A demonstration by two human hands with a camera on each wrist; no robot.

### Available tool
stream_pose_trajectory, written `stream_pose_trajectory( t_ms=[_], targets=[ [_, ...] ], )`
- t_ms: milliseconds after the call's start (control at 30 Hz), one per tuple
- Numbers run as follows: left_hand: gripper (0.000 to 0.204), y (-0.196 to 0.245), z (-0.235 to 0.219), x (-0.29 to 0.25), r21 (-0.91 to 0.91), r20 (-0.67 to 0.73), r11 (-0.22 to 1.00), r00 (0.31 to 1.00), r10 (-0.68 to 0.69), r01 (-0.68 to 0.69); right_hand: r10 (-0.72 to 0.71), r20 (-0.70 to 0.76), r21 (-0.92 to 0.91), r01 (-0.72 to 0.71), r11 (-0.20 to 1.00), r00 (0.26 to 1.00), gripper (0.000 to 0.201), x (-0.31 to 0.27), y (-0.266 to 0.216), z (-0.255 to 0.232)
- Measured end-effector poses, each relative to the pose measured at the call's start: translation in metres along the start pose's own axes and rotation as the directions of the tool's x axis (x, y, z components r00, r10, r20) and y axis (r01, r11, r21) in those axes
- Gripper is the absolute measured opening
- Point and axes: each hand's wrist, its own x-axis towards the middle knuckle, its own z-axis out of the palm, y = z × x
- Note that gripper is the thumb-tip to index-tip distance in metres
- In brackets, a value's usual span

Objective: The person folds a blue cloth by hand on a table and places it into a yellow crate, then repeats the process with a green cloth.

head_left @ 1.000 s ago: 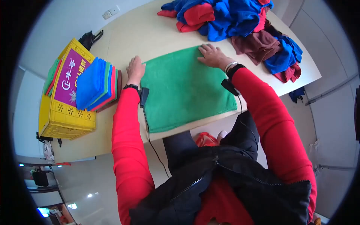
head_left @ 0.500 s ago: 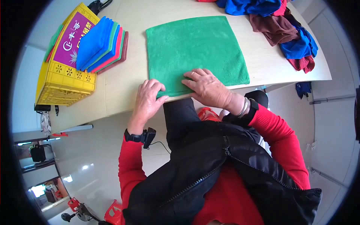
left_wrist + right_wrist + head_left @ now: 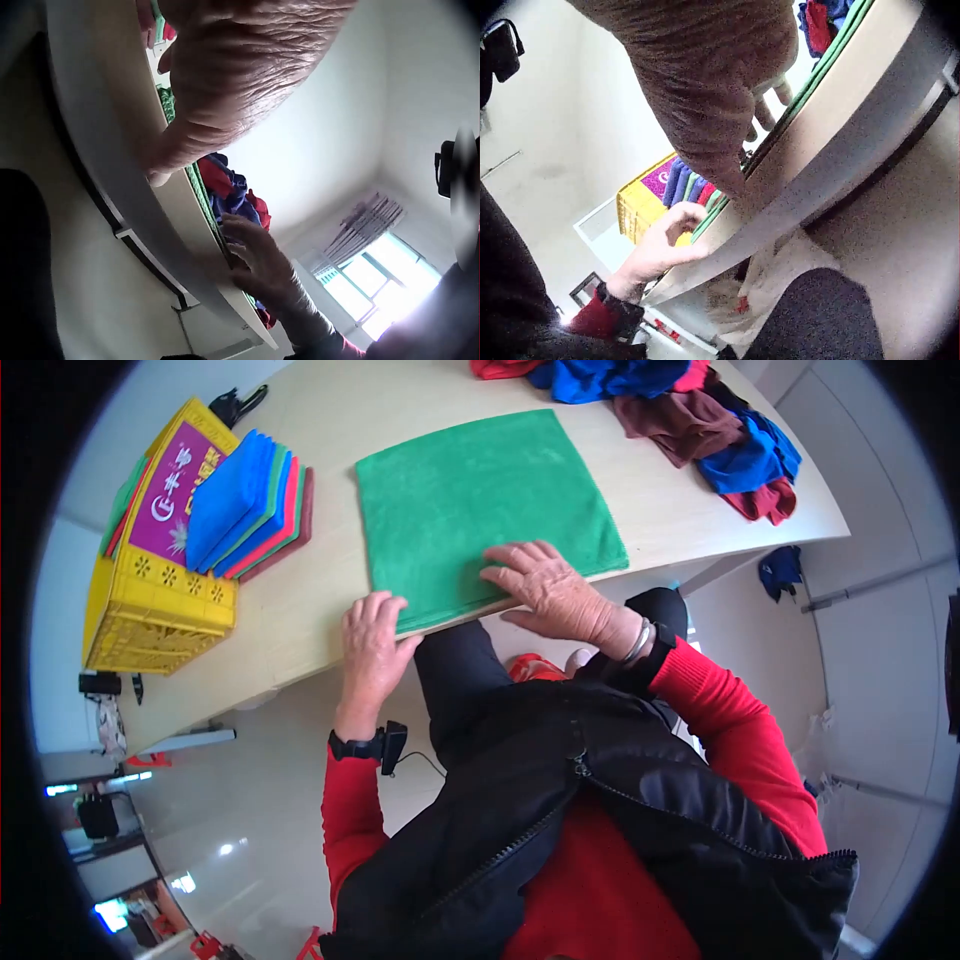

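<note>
A green towel (image 3: pixel 480 500) lies spread flat on the table, its near side along the table's front edge. My left hand (image 3: pixel 370 650) is at the towel's near left corner, fingertips on the cloth and thumb by the table edge. The right wrist view shows that left hand (image 3: pixel 664 244) with fingers bent and a gap to the thumb. Farther right along the same side, my right hand (image 3: pixel 555 595) rests its loosely spread fingers on the towel. Its thumb points toward the left hand. In the left wrist view, the right hand (image 3: pixel 259 262) shows beyond the towel's edge.
To the left, folded towels (image 3: pixel 235 500) in blue, green, red and brown lean against a yellow crate (image 3: pixel 160 610). A loose heap of blue, red and brown cloths (image 3: pixel 690 430) lies at the back right. A black item (image 3: pixel 238 405) sits behind the crate.
Both hands have come from the towel's far side to its near side. Over the last half second they have stayed there nearly still, while the head view shifted slightly.
</note>
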Motion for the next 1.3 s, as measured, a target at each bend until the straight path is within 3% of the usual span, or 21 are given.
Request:
stream_pose_trajectory(
  t_ms=[167, 300, 400, 567, 967, 1100, 1200, 1233, 1300],
  targets=[
    [0.036, -0.005, -0.001, -0.008, -0.038, 0.084, 0.999, 0.996, 0.021, -0.018, 0.040, -0.026, -0.106, -0.043, 0.993, 0.999, 0.055, -0.036, 0.026, -0.018],
    [0.032, 0.001, 0.001, -0.016, -0.044, 0.075, 0.999, 0.997, 0.030, -0.027, 0.105, 0.081, -0.124, -0.094, 0.988, 0.991, 0.056, -0.055, 0.025, -0.015],
    [0.030, 0.007, 0.006, -0.020, -0.045, -0.033, 0.999, 0.999, -0.011, 0.010, 0.120, 0.074, -0.094, -0.113, 0.989, 0.990, 0.059, -0.056, 0.030, -0.022],
    [0.029, 0.006, 0.006, -0.025, 0.019, -0.065, 1.000, 0.998, -0.009, 0.010, 0.132, -0.015, -0.122, -0.133, 0.984, 0.991, 0.057, -0.059, 0.040, -0.037],
    [0.030, -0.007, 0.001, -0.019, -0.221, -0.151, 0.975, 0.988, -0.038, 0.004, 0.261, -0.059, -0.055, -0.264, 0.963, 0.964, 0.044, -0.082, 0.080, -0.062],
    [0.029, -0.004, -0.019, -0.015, -0.247, -0.115, 0.969, 0.992, -0.057, 0.027, 0.221, -0.105, 0.002, -0.222, 0.975, 0.970, 0.039, -0.074, 0.086, -0.067],
    [0.025, -0.009, -0.041, -0.025, -0.449, 0.064, 0.889, 0.995, -0.071, 0.092, 0.263, -0.061, 0.290, -0.235, 0.928, 0.963, 0.032, -0.071, 0.074, -0.092],
    [0.025, -0.010, -0.050, -0.024, -0.446, 0.058, 0.890, 0.996, -0.073, 0.091, 0.258, -0.064, 0.289, -0.229, 0.929, 0.964, 0.032, -0.067, 0.071, -0.103],
    [0.022, -0.011, -0.069, -0.020, -0.611, 0.172, 0.759, 0.974, -0.148, 0.223, 0.357, 0.170, 0.405, -0.395, 0.824, 0.919, 0.025, -0.056, 0.064, -0.131]
  ],
)
